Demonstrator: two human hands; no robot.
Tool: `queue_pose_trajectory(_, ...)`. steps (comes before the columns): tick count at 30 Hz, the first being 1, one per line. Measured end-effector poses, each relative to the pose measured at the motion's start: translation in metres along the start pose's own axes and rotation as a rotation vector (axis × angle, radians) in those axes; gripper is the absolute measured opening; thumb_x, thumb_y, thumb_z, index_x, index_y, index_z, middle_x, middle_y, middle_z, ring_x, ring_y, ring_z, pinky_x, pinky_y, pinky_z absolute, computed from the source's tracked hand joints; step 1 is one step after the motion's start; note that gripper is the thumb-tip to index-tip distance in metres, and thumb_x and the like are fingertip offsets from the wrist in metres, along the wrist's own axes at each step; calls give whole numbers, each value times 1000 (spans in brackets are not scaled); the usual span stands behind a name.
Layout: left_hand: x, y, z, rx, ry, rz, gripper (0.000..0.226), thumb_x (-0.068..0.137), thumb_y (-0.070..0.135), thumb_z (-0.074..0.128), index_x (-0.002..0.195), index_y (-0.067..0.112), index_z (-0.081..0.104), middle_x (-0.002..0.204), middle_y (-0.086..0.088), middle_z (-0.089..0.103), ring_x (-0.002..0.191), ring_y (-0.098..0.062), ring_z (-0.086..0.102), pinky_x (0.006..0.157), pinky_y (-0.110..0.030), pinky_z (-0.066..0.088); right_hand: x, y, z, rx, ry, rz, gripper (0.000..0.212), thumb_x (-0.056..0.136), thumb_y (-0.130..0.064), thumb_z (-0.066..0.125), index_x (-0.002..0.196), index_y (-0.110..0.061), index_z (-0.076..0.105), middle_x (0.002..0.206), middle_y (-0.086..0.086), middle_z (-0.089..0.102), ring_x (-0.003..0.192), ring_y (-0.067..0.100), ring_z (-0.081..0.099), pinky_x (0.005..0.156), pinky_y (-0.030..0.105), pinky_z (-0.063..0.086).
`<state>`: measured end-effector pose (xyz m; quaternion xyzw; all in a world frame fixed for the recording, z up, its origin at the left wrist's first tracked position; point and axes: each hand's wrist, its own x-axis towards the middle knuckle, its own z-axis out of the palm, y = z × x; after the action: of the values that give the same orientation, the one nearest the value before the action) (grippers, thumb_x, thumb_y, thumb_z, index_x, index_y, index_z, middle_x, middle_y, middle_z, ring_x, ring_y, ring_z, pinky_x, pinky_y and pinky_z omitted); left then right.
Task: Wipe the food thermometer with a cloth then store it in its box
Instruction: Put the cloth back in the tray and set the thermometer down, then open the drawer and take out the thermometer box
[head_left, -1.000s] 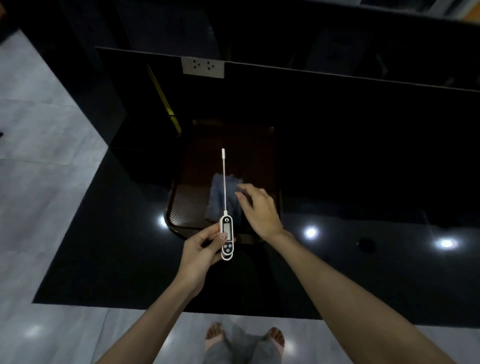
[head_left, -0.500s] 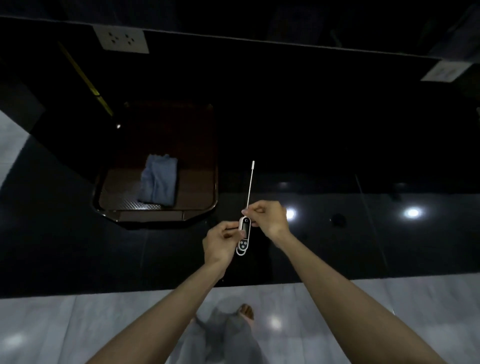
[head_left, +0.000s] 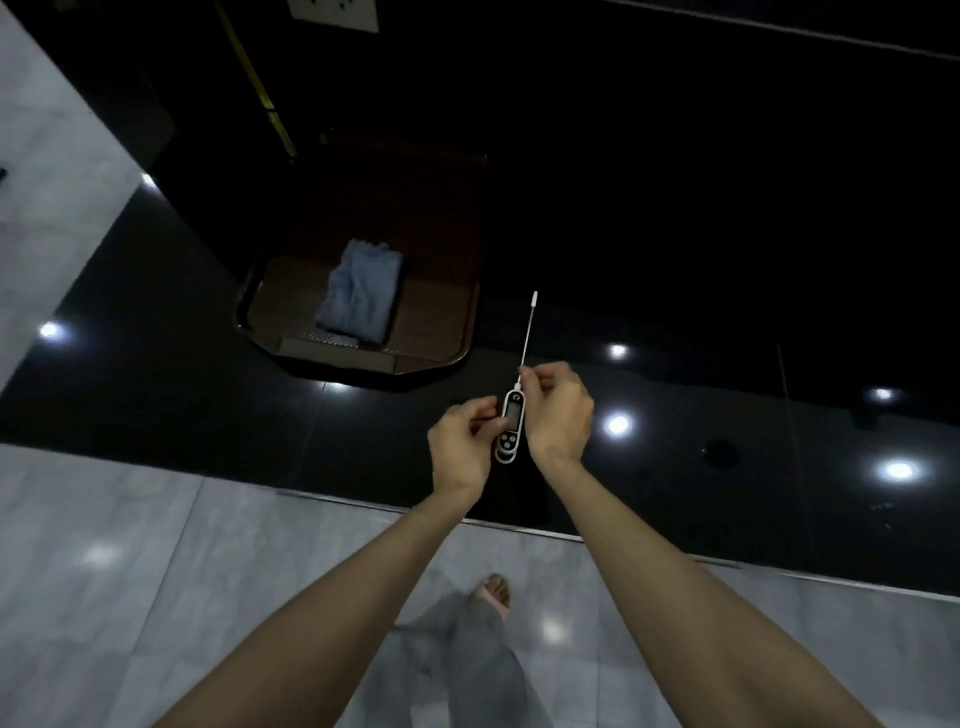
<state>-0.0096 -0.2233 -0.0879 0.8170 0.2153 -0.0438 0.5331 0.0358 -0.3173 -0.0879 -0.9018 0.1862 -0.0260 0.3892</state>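
A white food thermometer (head_left: 510, 422) with a small screen and a long thin probe points away from me over the black counter. My left hand (head_left: 464, 441) pinches the side of its body. My right hand (head_left: 558, 410) pinches the base of the probe just above the body. A folded pale blue cloth (head_left: 361, 293) lies on a dark brown tray (head_left: 447, 332), up and left of my hands. A flat pale box (head_left: 317, 344) seems to lie at the tray's front edge, dim and hard to make out.
The glossy black counter (head_left: 701, 405) reflects ceiling lights and ends in a front edge just below my wrists. A black wall with a white socket plate (head_left: 332, 13) stands behind. Grey marble floor (head_left: 104, 571) and my feet lie below.
My right hand left the cloth on the tray and came to the thermometer's probe base. Both hands now hold the thermometer right of the tray; the view shifted.
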Motion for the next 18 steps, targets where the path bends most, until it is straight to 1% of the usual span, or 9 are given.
queue_pose_trajectory(2, -10, -8, -17, 14, 21, 90, 29, 87, 10, 64, 116, 13, 66, 107, -2, 67, 95, -6, 62, 86, -13, 44, -19, 0, -2, 13, 62, -136, 13, 95, -27, 59, 94, -15, 64, 90, -1, 62, 87, 18, 60, 67, 30, 48)
queue_pose_trajectory(4, -27, -26, -40, 62, 57, 200, 29, 90, 10, 59, 118, 15, 65, 108, 1, 64, 99, -8, 60, 88, -14, 45, -44, -1, 0, 73, 48, -283, 8, 95, -19, 57, 99, -16, 63, 91, -6, 58, 86, 13, 58, 67, 25, 48)
queue_pose_trajectory(7, -59, -67, -82, 170, 109, 321, 30, 92, 7, 54, 118, 20, 63, 104, 7, 57, 95, -6, 50, 84, -9, 40, -91, -5, 16, 145, -81, -491, 15, 92, -8, 56, 103, -14, 63, 97, -4, 59, 88, 12, 59, 74, 23, 49)
queue_pose_trajectory(10, -85, -119, -128, 218, 124, 365, 32, 91, 1, 52, 110, 25, 61, 103, 8, 53, 94, -8, 49, 83, -8, 38, -148, -2, 47, 146, -248, -606, 16, 87, -6, 53, 94, -13, 66, 92, 0, 62, 82, 15, 61, 71, 29, 52)
queue_pose_trajectory(12, -92, -154, -156, 231, 114, 338, 31, 92, 2, 51, 107, 28, 58, 104, 7, 55, 96, -8, 50, 86, -9, 39, -185, 5, 74, 110, -365, -560, 16, 85, -8, 53, 85, -13, 68, 85, -1, 65, 76, 13, 61, 68, 30, 51)
queue_pose_trajectory(13, -93, -171, -168, 248, 100, 311, 28, 93, 5, 51, 109, 27, 58, 106, 6, 56, 98, -7, 49, 87, -11, 39, -199, 11, 90, 90, -429, -492, 18, 85, -7, 53, 83, -13, 70, 84, -2, 67, 75, 12, 61, 69, 29, 51)
queue_pose_trajectory(15, -90, -203, -187, 307, 45, 246, 27, 94, 9, 52, 117, 21, 57, 117, 2, 56, 105, -3, 44, 91, -14, 36, -218, 25, 123, 83, -535, -285, 21, 88, -4, 55, 89, -13, 74, 90, -1, 72, 82, 11, 64, 75, 22, 50)
queue_pose_trajectory(16, -86, -217, -194, 344, 4, 228, 30, 94, 11, 53, 122, 18, 56, 124, 0, 55, 110, -3, 42, 95, -15, 32, -223, 30, 140, 102, -553, -172, 21, 89, -4, 56, 94, -13, 74, 95, 0, 74, 87, 12, 65, 80, 20, 50)
queue_pose_trajectory(18, -73, -243, -204, 429, -100, 225, 39, 94, 15, 53, 133, 13, 49, 138, -5, 49, 125, -13, 42, 105, -20, 28, -224, 40, 173, 148, -543, 29, 21, 90, -6, 58, 102, -13, 74, 106, 1, 73, 98, 15, 65, 89, 22, 49)
